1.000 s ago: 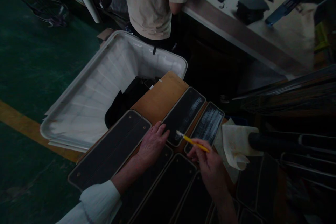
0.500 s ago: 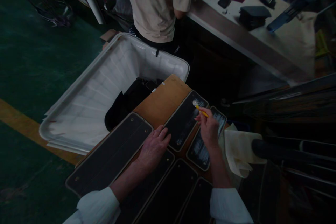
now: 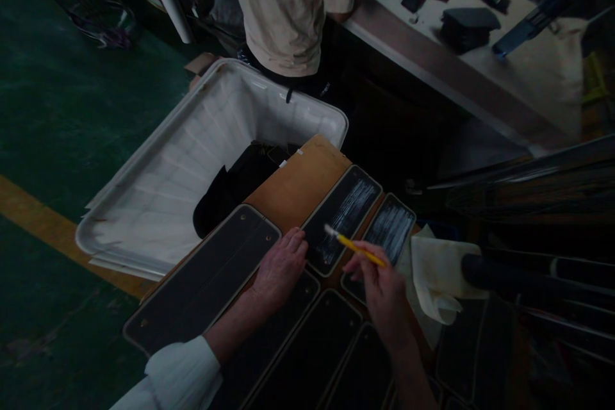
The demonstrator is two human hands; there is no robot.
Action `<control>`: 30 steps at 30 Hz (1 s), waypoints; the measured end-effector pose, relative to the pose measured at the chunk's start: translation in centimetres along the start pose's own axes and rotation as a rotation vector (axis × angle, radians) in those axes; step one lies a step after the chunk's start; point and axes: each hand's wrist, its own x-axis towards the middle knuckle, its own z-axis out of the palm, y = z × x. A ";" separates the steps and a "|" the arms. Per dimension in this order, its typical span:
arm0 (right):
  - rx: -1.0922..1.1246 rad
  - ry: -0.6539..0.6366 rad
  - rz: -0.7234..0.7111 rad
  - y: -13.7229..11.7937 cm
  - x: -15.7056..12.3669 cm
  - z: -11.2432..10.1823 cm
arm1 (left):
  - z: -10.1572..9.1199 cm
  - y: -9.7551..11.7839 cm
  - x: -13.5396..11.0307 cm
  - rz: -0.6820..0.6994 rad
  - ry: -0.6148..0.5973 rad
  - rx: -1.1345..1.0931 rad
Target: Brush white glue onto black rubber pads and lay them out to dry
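Observation:
My right hand (image 3: 383,278) is closed around a small brush (image 3: 360,249) with a yellow handle. Its pale bristles hover over or touch a dark rounded panel (image 3: 319,230); I cannot tell which. White streaks cover much of that panel's surface. My left hand (image 3: 281,266) rests with outstretched fingers at the same panel's left edge. Beside it on the right, a second dark panel (image 3: 394,221) also carries white streaks and is partly hidden by my right hand. To the left lies a long dark panel (image 3: 202,275) with small metal rings near its corners.
The panels lie on a brown board (image 3: 300,173). A large white bin (image 3: 158,160) holding dark pieces stands beyond. A person in a beige shirt (image 3: 283,13) stands behind it, at a cluttered workbench (image 3: 523,86). A pale cloth (image 3: 439,269) lies right of the panels.
My right hand has drawn the brush down toward me from the panel's far end. White streaks now spread over the panel where a white blob was. My left hand has barely shifted.

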 end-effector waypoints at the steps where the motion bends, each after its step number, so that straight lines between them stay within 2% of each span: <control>1: -0.006 0.058 -0.015 0.1 1.7 -0.5 | -0.1 0.0 0.0 -0.002 -0.004 -0.008; 6: -0.094 0.272 -0.155 1.6 10.2 -1.2 | 0.0 -0.4 0.0 0.005 -0.010 -0.035; 8: -0.127 0.305 -0.189 2.4 12.2 -0.6 | 0.2 -0.7 -0.2 0.013 0.004 -0.048; 10: -0.144 0.295 -0.198 3.1 12.8 0.3 | 0.4 -0.9 -0.3 0.019 0.007 -0.070; 13: -0.174 0.193 -0.205 3.3 10.8 1.9 | 0.5 -0.9 -0.2 0.007 0.014 -0.092; 18: -0.231 -0.005 -0.263 1.7 2.6 4.4 | 0.5 -0.8 -0.1 -0.034 0.041 -0.138; 20: -0.197 -0.086 -0.275 0.8 -0.5 4.7 | 0.4 -0.8 0.0 -0.064 0.033 -0.163; 22: -0.140 -0.138 -0.245 0.0 -2.5 4.5 | 0.2 -0.8 0.1 -0.113 0.019 -0.193; 24: -0.083 -0.129 -0.178 -0.4 -2.8 3.9 | -0.1 -0.7 0.1 -0.157 0.012 -0.228; 26: -0.050 -0.049 -0.132 -0.4 -2.0 3.2 | -0.4 -0.6 0.1 -0.189 0.006 -0.252; 28: -0.054 0.037 -0.136 0.0 -0.8 3.1 | -0.5 -0.6 0.1 -0.215 -0.012 -0.264; 30: -0.077 0.039 -0.179 0.5 -0.5 3.6 | -0.5 -0.6 0.0 -0.231 -0.021 -0.267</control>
